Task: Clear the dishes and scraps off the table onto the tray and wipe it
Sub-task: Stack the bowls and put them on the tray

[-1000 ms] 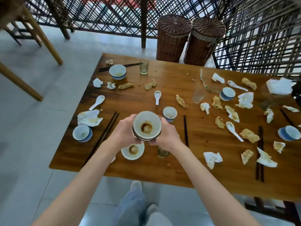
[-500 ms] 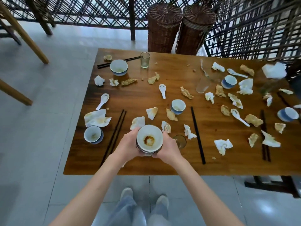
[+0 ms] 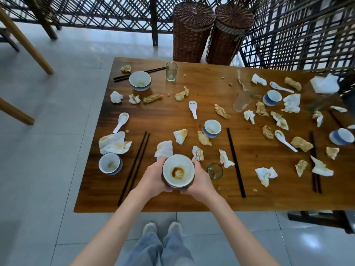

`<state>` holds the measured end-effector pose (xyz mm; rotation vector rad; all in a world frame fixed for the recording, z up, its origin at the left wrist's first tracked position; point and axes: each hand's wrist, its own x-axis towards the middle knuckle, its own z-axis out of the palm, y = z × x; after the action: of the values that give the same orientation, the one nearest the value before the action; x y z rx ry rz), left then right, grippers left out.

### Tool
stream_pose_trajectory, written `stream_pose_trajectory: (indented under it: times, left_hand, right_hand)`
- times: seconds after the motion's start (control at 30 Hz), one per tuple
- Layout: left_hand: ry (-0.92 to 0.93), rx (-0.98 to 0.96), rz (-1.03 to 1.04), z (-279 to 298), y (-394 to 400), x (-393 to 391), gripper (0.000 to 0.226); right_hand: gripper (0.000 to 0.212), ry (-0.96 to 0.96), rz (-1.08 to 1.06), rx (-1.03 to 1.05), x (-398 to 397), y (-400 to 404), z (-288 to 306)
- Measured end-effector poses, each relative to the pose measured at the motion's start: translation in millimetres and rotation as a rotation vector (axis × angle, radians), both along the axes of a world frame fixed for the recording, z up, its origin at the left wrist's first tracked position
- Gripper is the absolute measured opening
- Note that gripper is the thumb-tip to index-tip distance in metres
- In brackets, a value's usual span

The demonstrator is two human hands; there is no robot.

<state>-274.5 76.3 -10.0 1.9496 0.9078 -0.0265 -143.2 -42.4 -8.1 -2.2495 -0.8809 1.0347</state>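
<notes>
As we stand at the near edge of the wooden table (image 3: 192,200), our left hand (image 3: 151,178) and right hand (image 3: 200,182) cup a stack of bowls (image 3: 178,173) between them, fingers wrapped around its sides from left and right, the stack held above the tabletop near the front edge. The top bowl is white inside with a brown sauce stain at its bottom. Just right of the stack a small drinking glass (image 3: 215,171) stands on the table, and beyond it lies a single black chopstick (image 3: 235,163). To the left, a pair of chopsticks (image 3: 134,168) runs diagonally beside a blue-and-white bowl (image 3: 110,163), with a crumpled, stained napkin (image 3: 114,143) just behind that bowl. Another small bowl (image 3: 211,128) sits near the table's middle, a white spoon (image 3: 193,108) behind it. At the far left corner a larger bowl (image 3: 139,80) rests next to a tall glass (image 3: 171,71). Soiled tissues and food scraps are scattered across the right half of the table, among more spoons and bowls. Two wicker baskets (image 3: 193,31) stand on the floor behind the table, against a lattice screen.
</notes>
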Motion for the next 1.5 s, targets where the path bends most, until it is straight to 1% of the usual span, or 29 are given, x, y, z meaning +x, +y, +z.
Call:
stream_pose_trajectory:
  times: [0.1,0.17,0.33,0.5,0.6,0.7,0.83,1.03,1.17,1.3,1.5]
  left_hand:
    - [0.012,-0.015,-0.01,-5.6,0.3,-0.2,0.098]
    - [0.01,-0.015,0.002,-10.6,-0.3,-0.5,0.097]
    - [0.011,-0.031,0.076,-20.2,-3.5,0.1,0.093]
    - [-0.007,-0.033,0.128,-16.2,3.3,-0.2,0.091]
    - [-0.009,-0.021,0.127,-2.7,21.5,2.6,0.095]
    - [-0.019,0.016,0.113,15.7,56.0,10.5,0.091]
    - [-0.006,0.07,0.112,37.1,118.9,29.2,0.088]
    - [-0.042,0.096,0.102,60.0,221.4,66.2,0.084]
    - [-0.046,0.166,0.089,59.9,279.4,88.4,0.08]
    - [-0.065,0.173,0.08,48.5,326.3,107.0,0.088]
    - [-0.024,0.187,0.113,24.2,379.5,118.3,0.079]
  right_hand:
    - [0.107,0.084,-0.015,-0.024,1.9,-2.3,-10.5]
    - [0.109,0.107,-0.035,-0.031,1.6,-3.2,-17.6]
    - [0.092,0.088,-0.05,-0.006,2.7,0.7,-29.3]
    - [0.086,0.028,0.016,0.019,6.2,13.0,-25.6]
    - [0.087,-0.008,0.064,0.038,14.3,32.3,-13.8]
    - [0.092,-0.032,0.102,0.047,26.7,66.7,7.7]
    - [0.081,-0.061,0.15,0.078,48.0,127.8,34.7]
    - [0.084,-0.047,0.105,0.101,79.8,230.6,57.9]
    - [0.084,-0.072,0.101,0.103,101.7,290.3,55.7]
    - [0.085,-0.082,0.1,0.109,120.4,336.6,43.8]
    - [0.085,-0.151,0.148,0.125,133.1,389.3,19.5]
